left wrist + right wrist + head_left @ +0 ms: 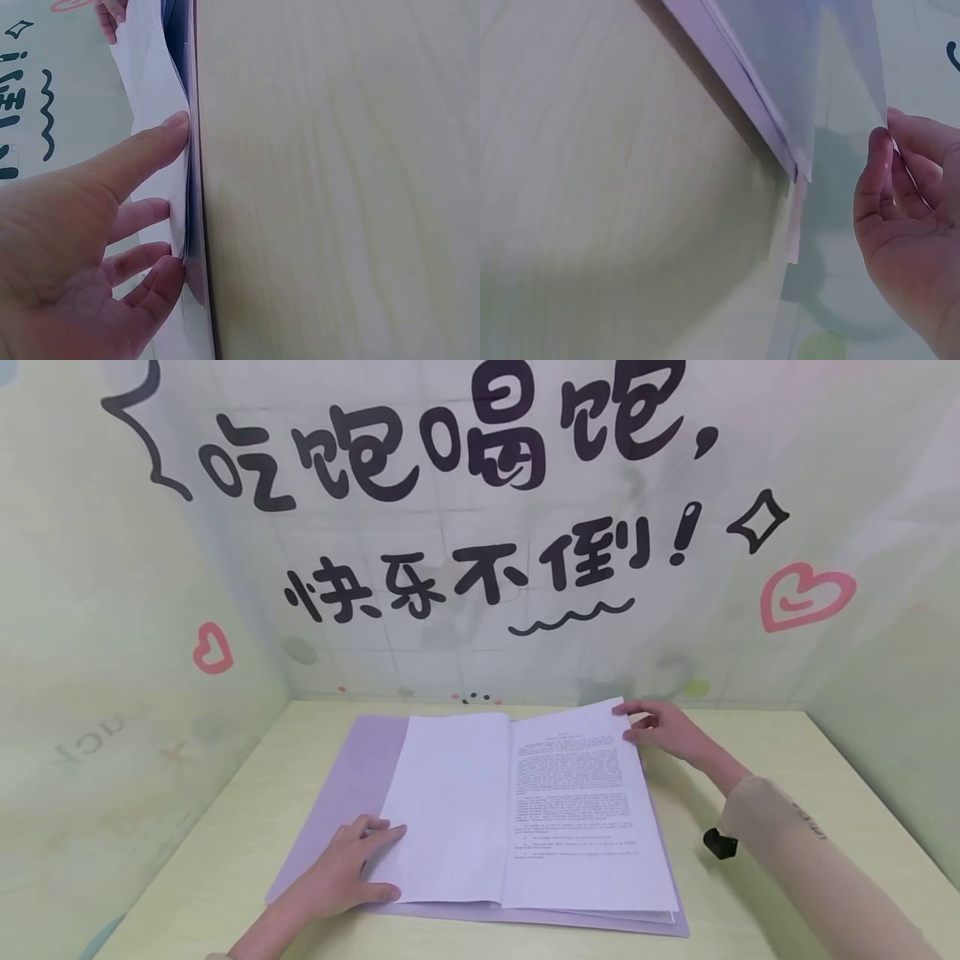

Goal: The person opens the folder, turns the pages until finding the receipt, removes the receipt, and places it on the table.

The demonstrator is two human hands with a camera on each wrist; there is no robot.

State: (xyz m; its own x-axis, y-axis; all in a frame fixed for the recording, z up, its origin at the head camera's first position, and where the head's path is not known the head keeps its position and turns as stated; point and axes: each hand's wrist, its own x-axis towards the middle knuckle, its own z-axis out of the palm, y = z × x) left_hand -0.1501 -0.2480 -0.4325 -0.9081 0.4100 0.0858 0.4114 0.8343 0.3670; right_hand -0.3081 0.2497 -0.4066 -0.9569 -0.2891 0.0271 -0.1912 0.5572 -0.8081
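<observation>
An open booklet with a pale purple cover (pixel 337 785) lies on the table. Its left page (pixel 450 793) looks blank, while the right page (pixel 573 827) carries printed text. My left hand (pixel 337 868) rests on the lower left part of the blank page, fingers spread; the left wrist view shows its thumb (pixel 154 150) along the paper's edge. At the top right corner, my right hand (pixel 667 731) pinches the printed page between thumb and fingers. That corner is lifted off the sheets below, as the right wrist view also shows.
The light wooden table (pixel 217 843) meets a patterned wall (pixel 375 668) at the back and side panels left and right. A small black object (pixel 720 843) shows beside the right sleeve (pixel 817 860). Something teal (pixel 101 939) peeks in at the lower left.
</observation>
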